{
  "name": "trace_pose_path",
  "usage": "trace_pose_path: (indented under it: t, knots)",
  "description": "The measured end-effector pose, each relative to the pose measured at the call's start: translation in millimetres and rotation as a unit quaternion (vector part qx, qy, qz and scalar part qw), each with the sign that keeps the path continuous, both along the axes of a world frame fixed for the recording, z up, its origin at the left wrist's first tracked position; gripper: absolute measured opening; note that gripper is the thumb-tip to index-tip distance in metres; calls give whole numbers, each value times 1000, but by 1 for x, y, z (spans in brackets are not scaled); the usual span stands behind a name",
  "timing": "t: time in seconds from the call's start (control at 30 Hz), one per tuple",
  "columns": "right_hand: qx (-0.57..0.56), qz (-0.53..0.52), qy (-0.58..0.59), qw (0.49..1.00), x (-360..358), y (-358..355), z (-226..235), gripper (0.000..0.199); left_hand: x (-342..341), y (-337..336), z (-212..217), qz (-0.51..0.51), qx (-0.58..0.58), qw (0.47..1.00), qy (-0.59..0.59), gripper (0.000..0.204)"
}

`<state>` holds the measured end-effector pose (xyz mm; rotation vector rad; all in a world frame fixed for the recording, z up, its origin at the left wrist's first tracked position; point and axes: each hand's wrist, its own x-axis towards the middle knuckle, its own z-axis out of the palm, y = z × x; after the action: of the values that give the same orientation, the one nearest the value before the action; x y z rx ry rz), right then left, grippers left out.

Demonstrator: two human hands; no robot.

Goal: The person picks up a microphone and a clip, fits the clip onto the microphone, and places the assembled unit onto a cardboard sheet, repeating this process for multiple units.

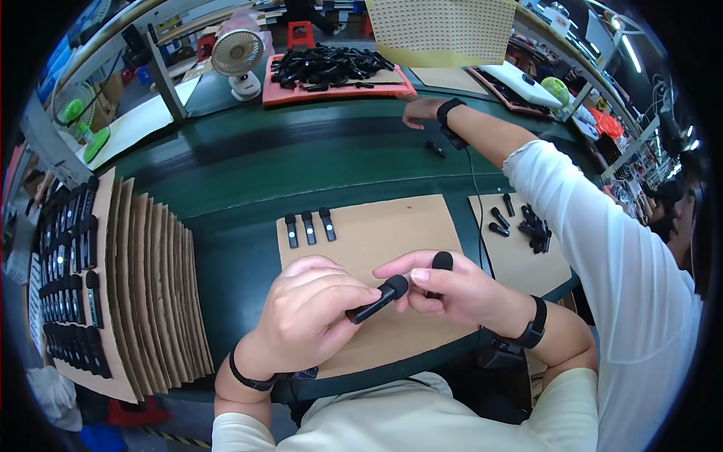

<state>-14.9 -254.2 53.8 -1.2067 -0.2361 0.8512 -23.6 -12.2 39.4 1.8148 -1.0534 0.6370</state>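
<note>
So my left grip point(305, 309) is pinching a little black mic point(370, 305) over the cardboard sheet point(399, 233), foam tip toward my right grip point(471, 290), which has a second mic point(443, 261) tucked between its fingers. Past those, three mics point(309, 229) sit in a row at the sheet's far left corner. Off right, a loose bunch point(536, 232) lies on more cardboard point(523, 265). Way out on the green tabletop point(301, 162), a co-worker's hand point(422, 111) is near a pink tray point(290, 98) heaped with black pieces point(331, 66).
</note>
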Motion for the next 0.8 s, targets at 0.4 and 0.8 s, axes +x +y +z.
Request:
trace_pose_path:
  t: [0.4,0.8]
  knots:
    - [-83,-86,-201,972,-6,0,-14,27,12,-9,-4,28,47,997,57,29]
    - [-248,-60,-260,931,41,0,-5,23,46,15,-18,84,-1,981,172,21]
